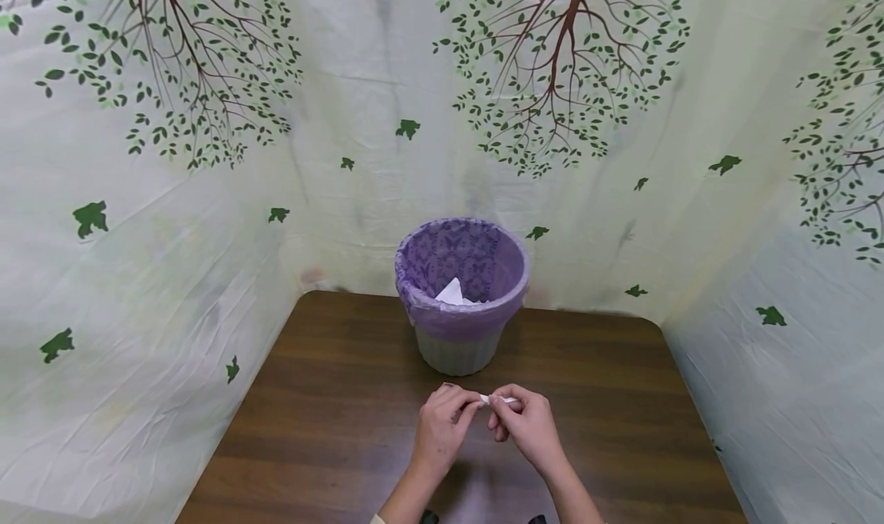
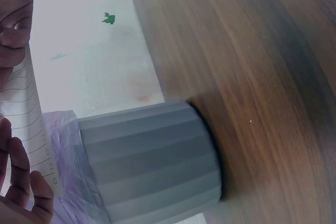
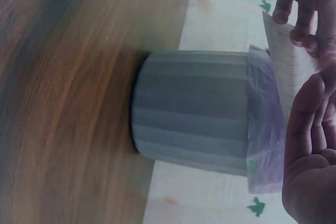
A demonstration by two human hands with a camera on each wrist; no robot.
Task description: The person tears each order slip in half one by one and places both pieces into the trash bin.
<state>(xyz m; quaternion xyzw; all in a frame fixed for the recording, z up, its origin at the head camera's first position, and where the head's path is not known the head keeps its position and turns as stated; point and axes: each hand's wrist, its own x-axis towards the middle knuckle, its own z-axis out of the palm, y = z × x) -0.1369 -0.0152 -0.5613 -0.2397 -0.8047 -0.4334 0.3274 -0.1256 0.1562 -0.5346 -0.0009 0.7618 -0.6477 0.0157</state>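
A ruled white sheet of paper (image 2: 23, 106) is held between both hands, in front of the bin. My left hand (image 1: 440, 426) pinches its left part between thumb and fingers, and my right hand (image 1: 533, 426) pinches it to the right, the fingertips of the two close together. In the head view the paper (image 1: 486, 399) shows only as a thin white edge; its lines and a column of small boxes appear in the left wrist view. Just beyond the hands stands a grey ribbed waste bin (image 1: 459, 351) with a purple butterfly-patterned liner (image 1: 483, 323) folded over its rim.
White crumpled paper (image 1: 452, 292) lies inside the bin. The bin stands near the back of a brown wooden table (image 1: 331, 416). A pale cloth backdrop (image 1: 359, 194) with printed trees and leaves surrounds the table at the back and sides.
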